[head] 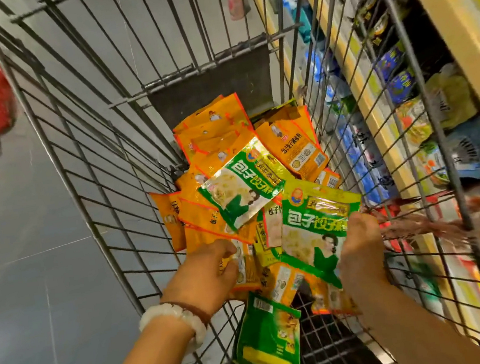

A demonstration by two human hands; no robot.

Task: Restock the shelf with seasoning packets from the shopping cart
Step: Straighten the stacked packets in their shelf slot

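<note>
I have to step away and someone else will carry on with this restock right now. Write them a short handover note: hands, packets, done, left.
Right hand: grips a green seasoning packet lifted above the pile in the shopping cart.
Left hand: down in the cart, fingers curled on an orange packet in the pile.
Packets: a heap of orange seasoning packets fills the cart's floor, with a second green packet on top and a third green one lying at the near end.
Shelf: to the right, past the cart's wire side.
Done: cannot tell from this view.
Left: carry the held packets to the shelf, then clear the rest.
</note>
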